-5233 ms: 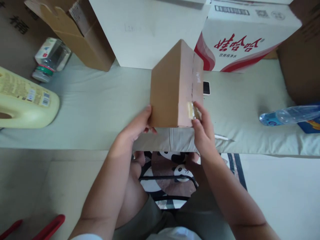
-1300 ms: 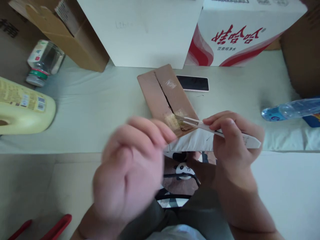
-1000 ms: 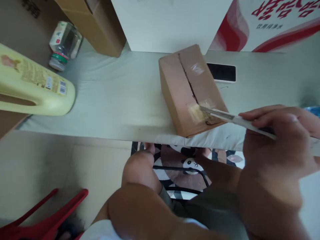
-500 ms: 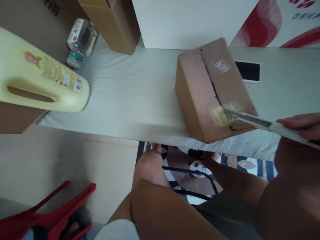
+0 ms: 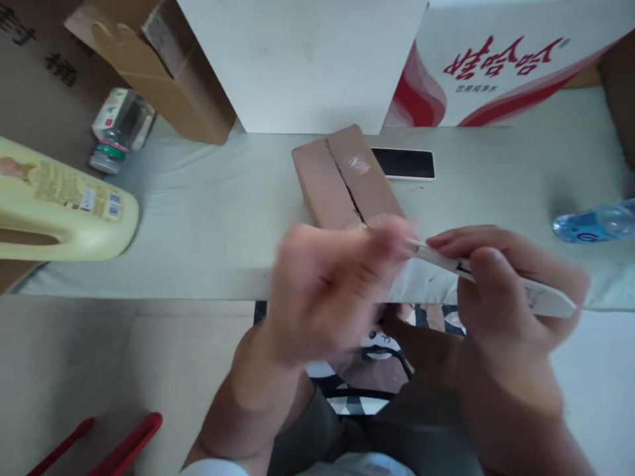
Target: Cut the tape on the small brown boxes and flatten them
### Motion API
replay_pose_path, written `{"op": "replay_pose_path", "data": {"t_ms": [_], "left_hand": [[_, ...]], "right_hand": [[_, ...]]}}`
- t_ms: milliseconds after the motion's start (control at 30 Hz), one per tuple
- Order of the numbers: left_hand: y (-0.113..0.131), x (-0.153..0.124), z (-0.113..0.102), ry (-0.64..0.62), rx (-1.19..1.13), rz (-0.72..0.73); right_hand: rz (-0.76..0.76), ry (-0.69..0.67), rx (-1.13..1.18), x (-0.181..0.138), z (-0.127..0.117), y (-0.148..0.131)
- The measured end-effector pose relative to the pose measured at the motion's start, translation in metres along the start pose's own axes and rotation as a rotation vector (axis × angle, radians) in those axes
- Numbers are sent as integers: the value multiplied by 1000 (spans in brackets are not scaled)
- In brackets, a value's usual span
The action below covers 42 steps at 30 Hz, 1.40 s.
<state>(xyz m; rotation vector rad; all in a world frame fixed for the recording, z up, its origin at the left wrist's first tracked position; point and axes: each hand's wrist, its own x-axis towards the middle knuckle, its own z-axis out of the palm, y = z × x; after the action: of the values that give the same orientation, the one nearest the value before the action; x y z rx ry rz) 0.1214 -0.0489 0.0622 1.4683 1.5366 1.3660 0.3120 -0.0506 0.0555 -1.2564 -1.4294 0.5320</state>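
Observation:
My right hand [image 5: 516, 291] is closed round a white utility knife [image 5: 540, 297], its front end pointing left. At that front end is my left hand [image 5: 332, 284], blurred, with fingers curled and pressed together; whatever is between them is hidden, and the blade tip is covered too. Behind my left hand a small brown cardboard box [image 5: 322, 172] rests on the cloth-covered surface [image 5: 208, 244]. A dark seam runs along its top, with a shiny bit of clear tape beside it. My left hand hides the box's near end.
A black-screened phone [image 5: 404, 163] lies behind the box. Large white cartons [image 5: 307, 66] line the back. To the left are a yellow jug [image 5: 74, 205], a clear jar [image 5: 122, 125] and a brown carton [image 5: 198, 99]. A blue-labelled bottle [image 5: 595, 221] lies at right.
My left hand has come into view and met the knife's front end. My right hand has drawn the knife back off the box top. The view has shifted to the right.

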Motion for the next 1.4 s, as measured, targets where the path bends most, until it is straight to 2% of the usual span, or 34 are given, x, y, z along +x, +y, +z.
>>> {"op": "replay_pose_path", "data": {"t_ms": [100, 133, 200, 333, 467, 667, 900, 1033, 1133, 1233, 1400], "left_hand": [[-15, 34, -1, 139, -135, 106], [-21, 43, -1, 159, -66, 110], [-33, 52, 2, 103, 35, 111], [-46, 50, 18, 57, 270, 57], [-50, 51, 28, 42, 358, -6], [-53, 57, 26, -4, 312, -24], [-55, 55, 27, 12, 276, -20], [-55, 55, 27, 9, 267, -34], [-55, 56, 27, 11, 262, -42], [-56, 56, 28, 19, 267, -37], [-59, 50, 22, 50, 248, 20]], "right_hand": [[4, -27, -57, -2, -5, 1], [9, -42, -74, -2, -5, 1], [5, -78, -87, -3, -6, 0], [-44, -96, -100, -2, -5, -4], [-88, -86, -147, -3, -5, -6], [-132, -102, -149, -4, -9, -11], [-135, -171, -117, -4, -5, -8], [-137, -97, -144, -6, -9, -11], [-139, -97, -139, -7, -13, -14], [-98, -105, -129, -5, -18, -12], [-30, -16, -47, -3, -24, -4]]}}
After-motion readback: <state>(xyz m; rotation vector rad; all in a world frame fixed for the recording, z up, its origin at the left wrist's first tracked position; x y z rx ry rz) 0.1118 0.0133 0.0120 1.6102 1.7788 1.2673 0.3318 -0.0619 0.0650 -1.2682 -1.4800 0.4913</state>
